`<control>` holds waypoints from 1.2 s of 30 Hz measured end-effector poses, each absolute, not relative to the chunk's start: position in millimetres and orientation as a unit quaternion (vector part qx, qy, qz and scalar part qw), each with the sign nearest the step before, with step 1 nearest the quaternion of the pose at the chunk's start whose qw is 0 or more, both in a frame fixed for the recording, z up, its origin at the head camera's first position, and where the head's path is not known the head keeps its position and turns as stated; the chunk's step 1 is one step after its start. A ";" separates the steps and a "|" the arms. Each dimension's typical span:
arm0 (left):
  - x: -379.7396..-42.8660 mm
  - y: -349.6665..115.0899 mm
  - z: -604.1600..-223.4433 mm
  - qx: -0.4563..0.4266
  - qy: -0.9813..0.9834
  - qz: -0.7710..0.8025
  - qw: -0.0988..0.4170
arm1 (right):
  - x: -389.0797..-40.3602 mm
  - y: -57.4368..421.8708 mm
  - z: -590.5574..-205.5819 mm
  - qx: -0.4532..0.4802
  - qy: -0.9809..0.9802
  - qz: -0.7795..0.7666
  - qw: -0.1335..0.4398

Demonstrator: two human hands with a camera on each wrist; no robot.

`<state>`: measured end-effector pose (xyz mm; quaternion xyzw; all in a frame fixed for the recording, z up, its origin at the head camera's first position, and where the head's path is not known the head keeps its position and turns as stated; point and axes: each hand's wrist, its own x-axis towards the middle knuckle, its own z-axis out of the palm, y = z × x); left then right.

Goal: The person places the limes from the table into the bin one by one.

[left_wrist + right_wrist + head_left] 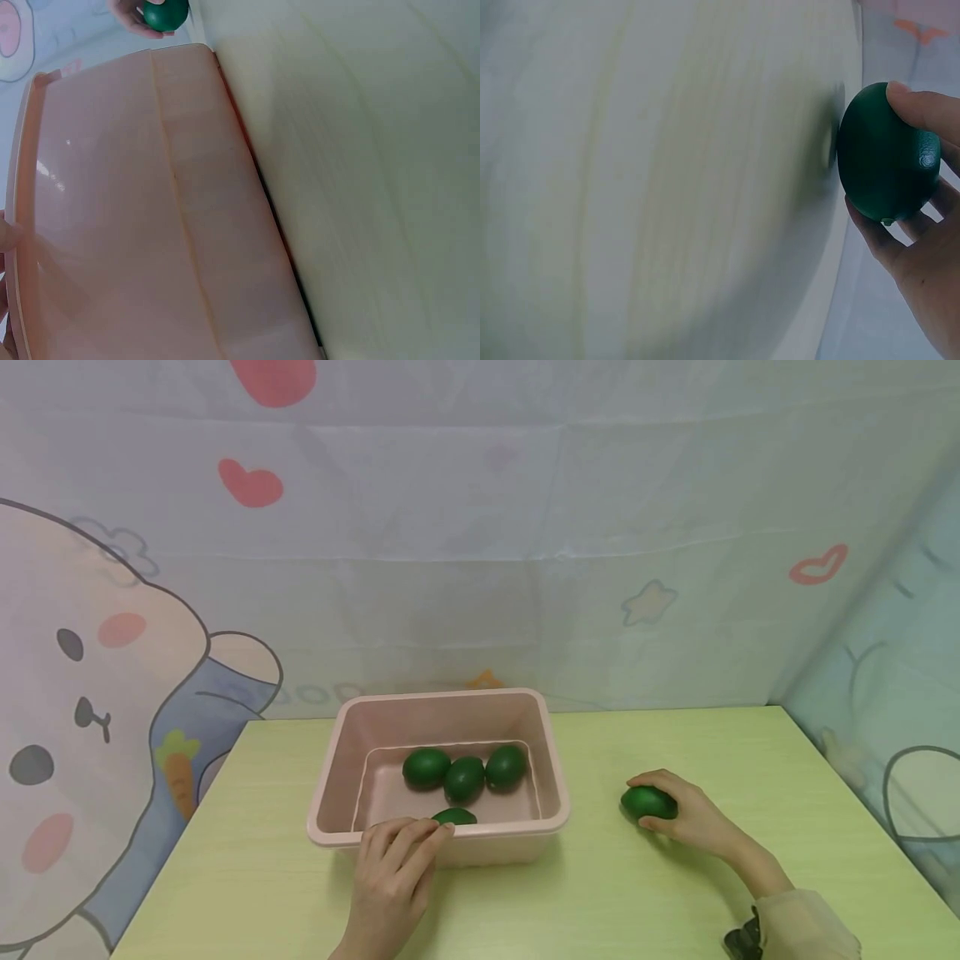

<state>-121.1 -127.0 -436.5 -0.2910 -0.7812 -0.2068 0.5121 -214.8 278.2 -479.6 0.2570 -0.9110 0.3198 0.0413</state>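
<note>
A pink plastic bin stands on the table; inside, several glossy dark green oval fruits, shaped like limes, lie on its floor. One fruit is at the back left, and another is partly hidden behind the front wall. My left hand grips the bin's front rim, fingers over the edge and thumb on the outer side in the left wrist view. To the right of the bin, my right hand holds a green oval fruit between thumb and fingers, low at the tabletop. Whether it touches the table I cannot tell.
The light yellow-green table reaches back to a printed cloth hanging behind it. More printed cloth hangs along the right side. A small black object sits by the right sleeve.
</note>
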 end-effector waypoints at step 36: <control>-120.7 -126.2 -435.5 -0.292 -0.780 -0.209 0.513 | -210.9 270.4 -446.9 0.291 -0.913 0.259 0.123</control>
